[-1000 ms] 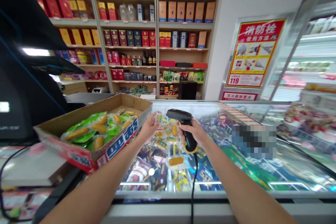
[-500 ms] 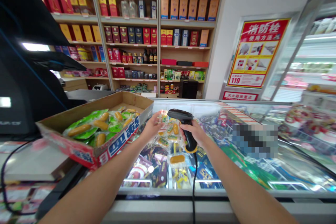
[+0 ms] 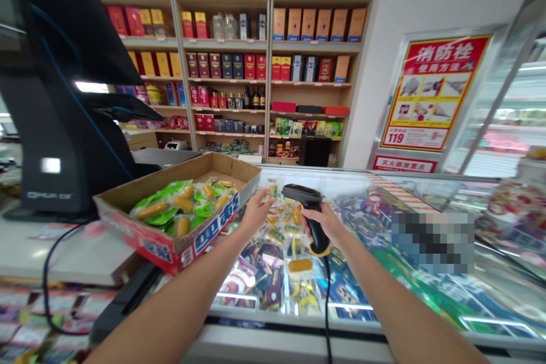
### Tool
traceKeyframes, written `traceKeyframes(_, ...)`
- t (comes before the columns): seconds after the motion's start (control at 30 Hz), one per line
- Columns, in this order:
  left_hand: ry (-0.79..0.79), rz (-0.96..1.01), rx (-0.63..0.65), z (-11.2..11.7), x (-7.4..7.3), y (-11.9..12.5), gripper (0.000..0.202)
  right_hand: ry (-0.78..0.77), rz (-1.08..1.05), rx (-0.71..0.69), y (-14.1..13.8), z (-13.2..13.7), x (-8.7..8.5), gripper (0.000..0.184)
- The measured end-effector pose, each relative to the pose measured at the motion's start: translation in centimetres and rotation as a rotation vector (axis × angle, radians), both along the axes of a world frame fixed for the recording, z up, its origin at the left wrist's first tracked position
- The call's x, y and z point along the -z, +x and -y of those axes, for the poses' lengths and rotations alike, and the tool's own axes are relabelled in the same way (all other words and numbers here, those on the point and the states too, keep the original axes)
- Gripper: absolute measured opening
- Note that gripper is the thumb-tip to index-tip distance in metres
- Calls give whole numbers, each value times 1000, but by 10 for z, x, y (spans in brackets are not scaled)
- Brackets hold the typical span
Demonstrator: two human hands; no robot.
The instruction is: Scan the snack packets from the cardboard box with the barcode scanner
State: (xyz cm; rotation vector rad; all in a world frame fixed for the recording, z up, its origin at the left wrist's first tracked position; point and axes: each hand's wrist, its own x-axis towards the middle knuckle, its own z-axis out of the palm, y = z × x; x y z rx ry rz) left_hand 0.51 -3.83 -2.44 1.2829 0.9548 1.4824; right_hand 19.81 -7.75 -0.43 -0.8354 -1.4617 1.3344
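Observation:
My right hand (image 3: 326, 220) is wrapped round the grip of a black barcode scanner (image 3: 318, 233), its head pointing left. A cable hangs from the scanner's handle. My left hand (image 3: 257, 210) pinches a small clear packet (image 3: 273, 186) with a barcode on its upper part, just left of the scanner head. Beneath both hands, several packaged sausages (image 3: 301, 265) lie on the glass top of a display freezer (image 3: 273, 318). To the left, an open cardboard box (image 3: 173, 247) contains more sausages (image 3: 183, 205) in green and clear wrappers.
A black checkout terminal (image 3: 63, 125) stands at the left, on a white counter (image 3: 63, 261). Shelves of boxed goods (image 3: 226, 65) line the back wall. A red and yellow poster (image 3: 435, 94) hangs at the right. A blurred patch (image 3: 433, 243) covers something on the freezer.
The view has swung a little left, so the scene sits further right and lower. The packet's barcode shows more plainly. Both hands keep about the same places over the freezer.

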Motion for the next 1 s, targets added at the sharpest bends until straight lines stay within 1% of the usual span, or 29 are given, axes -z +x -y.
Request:
traceKeyframes(0.07,28,35,-34,-1,-2,-2,25,18,15,-8,-9,-1,-9,25)
traceKeyframes(0.17,124,164,-113,0,-13,-11,24,57,61,-40,-31,-3,-34,24)
traceKeyframes(0.27,240,403,-264,1,-30,-26,18,147,114,-128,-58,-3,-61,23)
traceKeyframes(0.33,282,561,-350,2,-40,-37,15,174,115,-152,-74,-2,-73,22)
traceKeyframes(0.37,284,604,-381,2,-44,-41,16,178,113,-162,-80,-1,-78,22)
traceKeyframes(0.43,258,605,-414,2,-48,-46,22,185,106,-169,-88,1,-82,21)
traceKeyframes(0.5,227,562,-415,2,-47,-46,29,185,99,-167,-90,3,-82,21)
traceKeyframes(0.57,229,552,-384,1,-43,-42,31,181,94,-160,-88,4,-79,21)
traceKeyframes(0.63,255,538,-326,-1,-37,-38,31,171,93,-141,-81,5,-74,22)
traceKeyframes(0.67,261,494,-288,-3,-33,-36,31,161,92,-123,-76,5,-71,22)
traceKeyframes(0.7,255,409,-245,-4,-29,-34,31,150,89,-100,-70,4,-67,22)
traceKeyframes(0.73,238,282,-195,-6,-24,-32,30,135,83,-75,-63,3,-63,22)
traceKeyframes(0.8,197,-60,-112,-9,-13,-29,24,107,65,-14,-48,1,-54,22)
traceKeyframes(0.87,173,-401,-70,-11,-2,-28,22,79,58,34,-32,-3,-42,23)
traceKeyframes(0.93,181,-620,-37,-11,7,-27,32,43,41,77,-17,-8,-29,25)
traceKeyframes(1.0,184,-728,13,-12,15,-27,43,15,14,125,-5,-12,-17,26)
